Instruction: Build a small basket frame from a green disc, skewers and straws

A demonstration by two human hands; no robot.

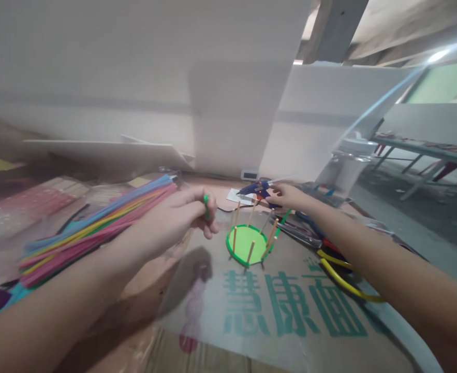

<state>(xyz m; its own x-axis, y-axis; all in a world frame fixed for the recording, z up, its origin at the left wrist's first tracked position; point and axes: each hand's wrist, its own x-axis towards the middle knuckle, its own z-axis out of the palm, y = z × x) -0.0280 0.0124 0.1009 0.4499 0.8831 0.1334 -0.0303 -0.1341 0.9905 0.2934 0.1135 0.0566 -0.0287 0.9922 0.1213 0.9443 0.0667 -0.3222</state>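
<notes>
My left hand (197,211) is closed, with a short bit of green pipe cleaner (206,201) showing at its fingers. My right hand (286,196) grips a dark blue hot glue gun (257,187), its nozzle pointing left over a small white card (239,196). Between and below my hands lies a light green disc (249,243) edged in darker green. Several thin wooden sticks (250,252) stand upright around its rim. A loose green end (285,220) sticks up from the disc's right side.
Bundled coloured pipe cleaners (96,220) lie at left near plastic packets (38,207). Cardboard with green characters (290,305) covers the table. Yellow-handled pliers (344,282) and a utility knife (296,231) lie at right. A clear cup (347,166) stands behind, before white boards (236,103).
</notes>
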